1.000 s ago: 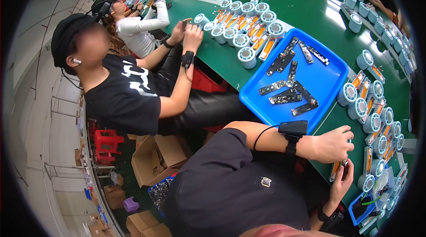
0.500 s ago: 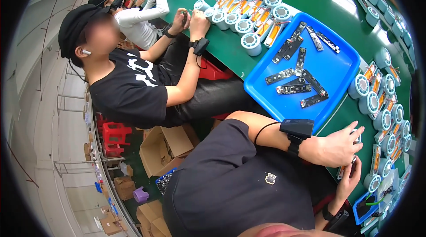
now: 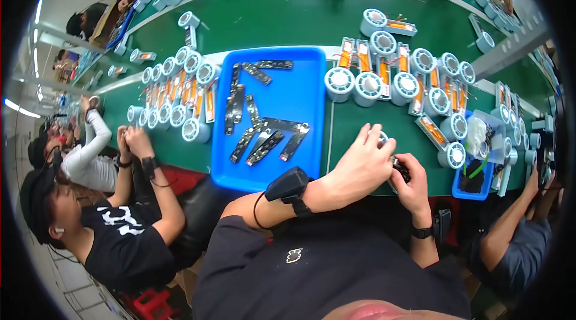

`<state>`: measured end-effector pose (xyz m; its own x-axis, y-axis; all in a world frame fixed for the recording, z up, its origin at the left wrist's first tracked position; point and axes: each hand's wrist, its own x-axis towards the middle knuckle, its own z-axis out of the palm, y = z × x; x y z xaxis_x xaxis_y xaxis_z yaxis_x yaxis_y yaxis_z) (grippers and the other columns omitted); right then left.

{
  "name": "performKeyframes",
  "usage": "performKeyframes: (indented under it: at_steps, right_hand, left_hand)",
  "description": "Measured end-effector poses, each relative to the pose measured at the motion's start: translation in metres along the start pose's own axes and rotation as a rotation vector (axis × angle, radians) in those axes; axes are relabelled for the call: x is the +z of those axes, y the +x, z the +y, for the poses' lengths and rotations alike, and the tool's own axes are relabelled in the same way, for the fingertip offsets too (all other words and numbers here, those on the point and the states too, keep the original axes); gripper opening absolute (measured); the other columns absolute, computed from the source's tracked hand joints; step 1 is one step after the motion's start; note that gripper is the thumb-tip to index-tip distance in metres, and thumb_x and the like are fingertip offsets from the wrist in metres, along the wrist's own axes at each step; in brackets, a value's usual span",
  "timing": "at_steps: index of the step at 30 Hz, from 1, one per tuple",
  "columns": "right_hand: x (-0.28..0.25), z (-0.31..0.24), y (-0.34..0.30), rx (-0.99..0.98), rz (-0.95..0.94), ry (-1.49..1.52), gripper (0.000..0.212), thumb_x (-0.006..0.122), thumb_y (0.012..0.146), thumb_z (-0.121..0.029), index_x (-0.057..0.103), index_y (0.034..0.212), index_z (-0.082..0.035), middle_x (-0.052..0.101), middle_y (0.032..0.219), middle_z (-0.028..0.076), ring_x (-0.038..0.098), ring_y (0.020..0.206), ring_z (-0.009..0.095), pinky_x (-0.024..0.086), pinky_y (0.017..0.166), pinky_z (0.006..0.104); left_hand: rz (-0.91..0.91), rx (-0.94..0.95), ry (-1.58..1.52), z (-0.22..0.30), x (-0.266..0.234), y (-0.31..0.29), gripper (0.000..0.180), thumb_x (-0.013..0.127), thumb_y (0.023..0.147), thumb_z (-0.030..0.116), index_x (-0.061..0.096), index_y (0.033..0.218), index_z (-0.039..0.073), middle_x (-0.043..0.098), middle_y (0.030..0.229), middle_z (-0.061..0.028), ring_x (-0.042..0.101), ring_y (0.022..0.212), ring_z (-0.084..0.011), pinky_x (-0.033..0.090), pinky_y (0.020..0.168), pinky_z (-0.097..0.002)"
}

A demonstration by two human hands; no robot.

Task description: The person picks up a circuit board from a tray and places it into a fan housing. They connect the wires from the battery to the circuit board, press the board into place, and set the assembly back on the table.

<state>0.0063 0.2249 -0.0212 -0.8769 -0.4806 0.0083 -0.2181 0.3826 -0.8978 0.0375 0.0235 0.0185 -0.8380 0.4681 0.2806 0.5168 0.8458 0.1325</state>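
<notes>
Green table [image 3: 348,121]; right hand [image 3: 413,183] pinches dark part [image 3: 400,170] beside left hand [image 3: 362,167].

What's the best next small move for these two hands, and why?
Perhaps steady the light-blue piece with the left hand and turn the dark part slightly in the right hand: the hands are close together and hide much of both pieces.

White lettering [image 3: 123,221] — unreadable, across a black T-shirt [image 3: 123,255], left side

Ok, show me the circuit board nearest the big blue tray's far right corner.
The board lying almost level along the tray's far rim; the others sit farther from that corner.
</notes>
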Motion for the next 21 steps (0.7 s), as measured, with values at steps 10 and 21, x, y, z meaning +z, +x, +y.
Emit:
performKeyframes:
  at_steps: [10,21]
  right_hand:
    - [-0.002,0.006,0.0,-0.038,-0.019,-0.039,0.025,0.066,0.086,-0.005,0.063,0.11,0.002,0.061,0.092,0.013,0.06,0.081,0.026,0.048,0.074,0.0344]
    - [0.0,0.019,-0.005,-0.007,-0.044,0.051,0.024,0.068,0.086,-0.005,0.061,0.108,0.001,0.062,0.092,0.011,0.06,0.081,0.023,0.048,0.072,0.0338]
  left_hand:
    - [-0.139,0.002,0.099,0.005,-0.002,0.016,0.017,0.074,0.074,0.013,0.077,0.087,0.003,0.064,0.105,-0.0159,0.061,0.112,-0.0419,0.051,0.1,-0.0515]
    - [-0.147,-0.079,0.029,0.013,0.006,0.02,0.016,0.074,0.07,0.016,0.078,0.081,0.004,0.065,0.102,-0.0138,0.06,0.111,-0.0412,0.047,0.105,-0.0554]
